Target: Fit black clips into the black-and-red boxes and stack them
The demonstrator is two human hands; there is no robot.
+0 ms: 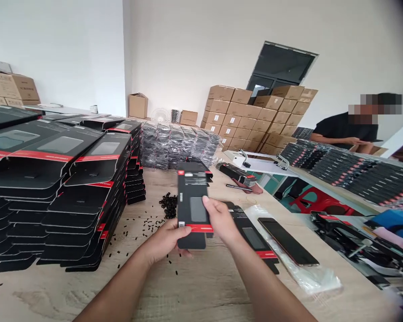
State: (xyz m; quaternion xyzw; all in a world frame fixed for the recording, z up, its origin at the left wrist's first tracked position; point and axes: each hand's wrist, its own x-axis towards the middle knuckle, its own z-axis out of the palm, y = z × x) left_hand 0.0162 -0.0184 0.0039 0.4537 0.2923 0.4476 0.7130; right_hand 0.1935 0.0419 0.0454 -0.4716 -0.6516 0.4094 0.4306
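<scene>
A flat black box with a red band and a clear window is held up over the table in both hands. My left hand pinches its lower left corner, thumb on the front. On the right edge beside the window, my right hand grips the same box. The bottom flap hangs open below the red band. Behind it lies a pile of small black pieces, with more scattered over the wood. Another flattened black box rests to the right, partly hidden by my right hand.
Tall stacks of open black boxes fill the left. A phone lies on a clear plastic bag at right. Plastic-wrapped bundles, a pen and brown cartons are farther back. A person sits at far right.
</scene>
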